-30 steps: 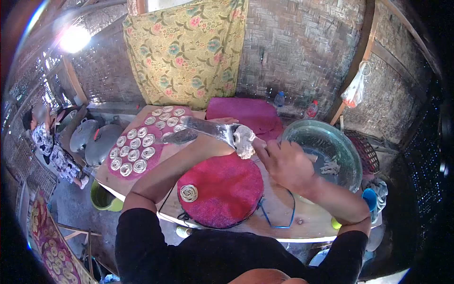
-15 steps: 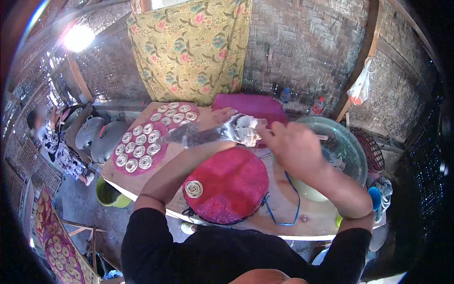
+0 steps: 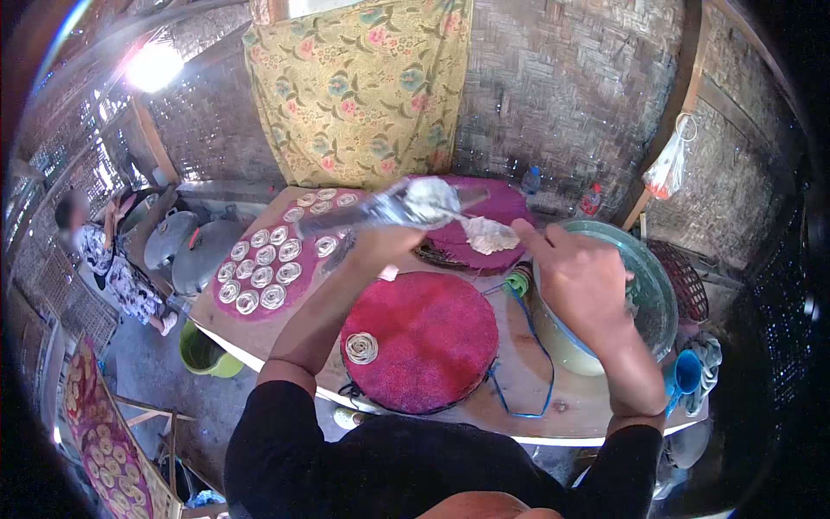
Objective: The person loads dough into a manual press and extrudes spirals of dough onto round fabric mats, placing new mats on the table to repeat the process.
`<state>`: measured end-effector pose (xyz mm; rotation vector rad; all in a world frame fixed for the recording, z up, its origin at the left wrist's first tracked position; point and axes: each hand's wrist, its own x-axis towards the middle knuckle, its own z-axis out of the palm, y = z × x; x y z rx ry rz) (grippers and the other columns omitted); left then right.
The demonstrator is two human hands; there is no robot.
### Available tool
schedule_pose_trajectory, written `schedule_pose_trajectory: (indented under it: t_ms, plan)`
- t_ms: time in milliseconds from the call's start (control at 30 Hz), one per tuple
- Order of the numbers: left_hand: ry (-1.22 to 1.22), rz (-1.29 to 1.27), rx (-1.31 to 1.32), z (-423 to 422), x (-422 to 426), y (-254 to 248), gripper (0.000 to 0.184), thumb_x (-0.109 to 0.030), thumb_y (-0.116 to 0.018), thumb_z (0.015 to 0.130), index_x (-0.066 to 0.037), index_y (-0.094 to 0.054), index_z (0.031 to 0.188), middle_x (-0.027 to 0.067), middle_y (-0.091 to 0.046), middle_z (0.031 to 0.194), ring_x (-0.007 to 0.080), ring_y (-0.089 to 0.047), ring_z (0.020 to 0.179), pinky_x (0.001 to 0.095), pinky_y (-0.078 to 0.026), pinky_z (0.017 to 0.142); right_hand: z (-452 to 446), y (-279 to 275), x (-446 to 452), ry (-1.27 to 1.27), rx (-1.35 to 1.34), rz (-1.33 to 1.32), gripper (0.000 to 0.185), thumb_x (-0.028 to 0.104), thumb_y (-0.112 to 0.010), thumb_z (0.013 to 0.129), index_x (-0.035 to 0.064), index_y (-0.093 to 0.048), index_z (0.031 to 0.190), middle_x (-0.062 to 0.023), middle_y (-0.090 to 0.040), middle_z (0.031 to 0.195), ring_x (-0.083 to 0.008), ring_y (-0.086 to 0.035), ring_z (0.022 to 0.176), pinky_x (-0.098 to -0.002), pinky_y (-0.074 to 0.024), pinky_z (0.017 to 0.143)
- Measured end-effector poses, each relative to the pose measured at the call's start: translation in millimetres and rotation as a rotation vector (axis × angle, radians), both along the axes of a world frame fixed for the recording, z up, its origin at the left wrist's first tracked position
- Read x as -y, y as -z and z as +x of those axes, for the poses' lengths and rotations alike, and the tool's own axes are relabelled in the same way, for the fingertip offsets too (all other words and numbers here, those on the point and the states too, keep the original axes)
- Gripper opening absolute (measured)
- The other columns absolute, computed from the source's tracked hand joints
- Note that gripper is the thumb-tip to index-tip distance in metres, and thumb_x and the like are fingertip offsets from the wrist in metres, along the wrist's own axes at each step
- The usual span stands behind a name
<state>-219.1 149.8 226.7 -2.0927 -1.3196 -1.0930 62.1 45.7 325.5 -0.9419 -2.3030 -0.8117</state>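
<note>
A clear plastic bag [image 3: 372,214] with pale dough in its open end is held up by my left hand [image 3: 393,240], whose fingers are wrapped round it and partly behind it. To the right, my right hand [image 3: 584,272] grips a spoon whose bowl carries a lump of pale dough [image 3: 489,235], close to the bag's mouth. Below them lies a round red cloth-covered board [image 3: 424,337] with one dough rosette [image 3: 361,348] near its left edge. Beside my right hand stands a large clear basin [image 3: 661,294]; its contents are partly hidden.
Several rosettes lie on a pink cloth [image 3: 294,290] at the table's left. Behind are a purple cloth [image 3: 484,203] and two bottles. A blue dipper [image 3: 683,376] is at the right edge. A person [image 3: 112,259] stands at far left near large pots [image 3: 203,259].
The spoon has drawn back rightward from the bag and its dough-laden bowl now shows. My right hand has moved right, nearer the basin. The view has shifted slightly.
</note>
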Motion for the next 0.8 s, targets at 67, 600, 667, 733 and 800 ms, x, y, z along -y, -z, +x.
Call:
schedule_pose_trajectory:
  t_ms: [67, 600, 667, 733, 800]
  plan:
    - [0.026, 0.064, -0.262, 9, 2, 7, 0.028, -0.027, -0.054, 0.085, -0.014, -0.055, 0.110, 0.0038, -0.061, 0.101, 0.0248, -0.059, 0.096, 0.0387, -0.046, 0.085, -6, -12, 2, -0.028, 0.109, 0.042, 0.038, 0.009, -0.056, 0.072, 0.0136, -0.060, 0.109, -0.0031, -0.051, 0.068, -0.0199, -0.056, 0.057, -0.0329, -0.0441, 0.049]
    - [0.057, 0.004, 0.081, 41, 9, -11, 0.034, -0.024, -0.067, 0.072, -0.008, -0.062, 0.102, 0.0123, -0.064, 0.096, 0.0270, -0.062, 0.087, 0.0362, -0.049, 0.080, -28, 71, -48, -0.427, -0.921, -0.424, 0.039, 0.002, -0.046, 0.091, 0.0001, -0.043, 0.130, -0.0218, -0.053, 0.122, -0.0146, -0.051, 0.111, -0.0302, -0.0421, 0.088]
    - [0.047, -0.154, 0.287, 66, 17, -21, 0.027, -0.023, -0.061, 0.077, -0.007, -0.060, 0.098, 0.0115, -0.064, 0.092, 0.0254, -0.061, 0.085, 0.0349, -0.048, 0.078, -60, 87, -52, -0.402, -1.006, -0.480, 0.040, 0.001, -0.044, 0.090, -0.0012, -0.042, 0.130, -0.0250, -0.050, 0.124, -0.0216, -0.049, 0.115, -0.0326, -0.0393, 0.093]
    - [0.059, -0.328, 0.308, 68, 5, -30, 0.025, -0.027, -0.055, 0.083, -0.007, -0.060, 0.095, 0.0111, -0.064, 0.090, 0.0225, -0.060, 0.083, 0.0343, -0.047, 0.075, -65, 108, -42, -0.288, -1.024, -0.531, 0.040, 0.000, -0.044, 0.090, -0.0010, -0.042, 0.130, -0.0254, -0.053, 0.119, -0.0247, -0.053, 0.110, -0.0342, -0.0410, 0.091]
    - [0.138, -0.060, 0.193, 38, -35, -2, 0.026, -0.033, -0.056, 0.082, -0.013, -0.061, 0.098, 0.0097, -0.064, 0.092, 0.0243, -0.061, 0.079, 0.0343, -0.048, 0.070, -51, 125, -38, -0.351, -0.870, -0.523, 0.039, 0.002, -0.044, 0.090, 0.0000, -0.044, 0.130, -0.0200, -0.059, 0.100, -0.0217, -0.057, 0.089, -0.0336, -0.0444, 0.079]
